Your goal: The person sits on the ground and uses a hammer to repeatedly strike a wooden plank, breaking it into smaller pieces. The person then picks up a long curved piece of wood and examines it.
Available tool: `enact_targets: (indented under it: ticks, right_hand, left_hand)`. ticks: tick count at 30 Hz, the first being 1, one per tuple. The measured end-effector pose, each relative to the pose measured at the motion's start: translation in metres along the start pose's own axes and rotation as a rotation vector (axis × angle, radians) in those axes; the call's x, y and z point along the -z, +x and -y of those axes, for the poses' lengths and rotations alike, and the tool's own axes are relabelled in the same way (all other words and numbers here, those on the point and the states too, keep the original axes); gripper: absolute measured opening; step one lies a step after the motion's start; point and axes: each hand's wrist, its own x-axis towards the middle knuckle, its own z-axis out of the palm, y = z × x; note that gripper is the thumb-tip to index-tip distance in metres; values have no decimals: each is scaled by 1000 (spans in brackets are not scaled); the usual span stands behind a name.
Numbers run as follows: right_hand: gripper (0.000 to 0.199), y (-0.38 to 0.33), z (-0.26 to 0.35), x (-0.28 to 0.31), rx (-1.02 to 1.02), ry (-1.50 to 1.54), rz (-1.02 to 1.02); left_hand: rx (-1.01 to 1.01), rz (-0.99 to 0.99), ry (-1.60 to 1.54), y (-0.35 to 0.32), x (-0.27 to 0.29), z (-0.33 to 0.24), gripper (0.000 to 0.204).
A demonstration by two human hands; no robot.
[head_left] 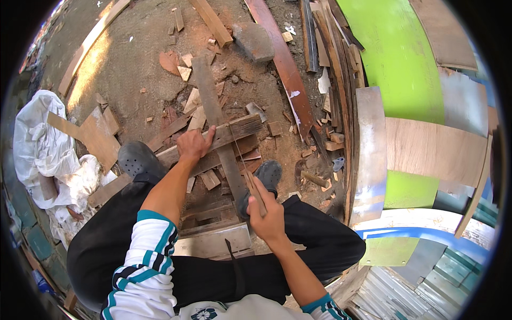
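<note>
My left hand (194, 143) is closed over a weathered wooden board (242, 126) and presses it down. That board lies at a slant across a longer grey plank (209, 88). In my right hand (268, 216) is the wooden handle of a handsaw (253, 193), gripped with the fingers wrapped round it. The saw's thin blade, seen almost edge-on, reaches forward to the board, to the right of my left hand. How deep the blade sits in the wood I cannot tell. My two feet in grey clogs (140, 160) stand on either side of the grey plank.
Wood offcuts (210, 180) and a grey stone (254, 41) lie on the dirt ground. A reddish-brown plank (288, 74) and stacked strips (341, 90) stretch along the right, beside green and wooden panels (434, 149). At left lies a white sack (42, 144).
</note>
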Motion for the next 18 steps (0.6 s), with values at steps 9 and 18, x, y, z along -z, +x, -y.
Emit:
enact_targets:
  ticks: [9, 18]
  right_hand:
    - [44, 23, -46, -36, 45, -12, -43]
    - [47, -35, -8, 5, -12, -6, -39]
  left_hand:
    - [-39, -39, -15, 0, 1, -3, 79]
    - [17, 15, -3, 1, 4, -3, 83]
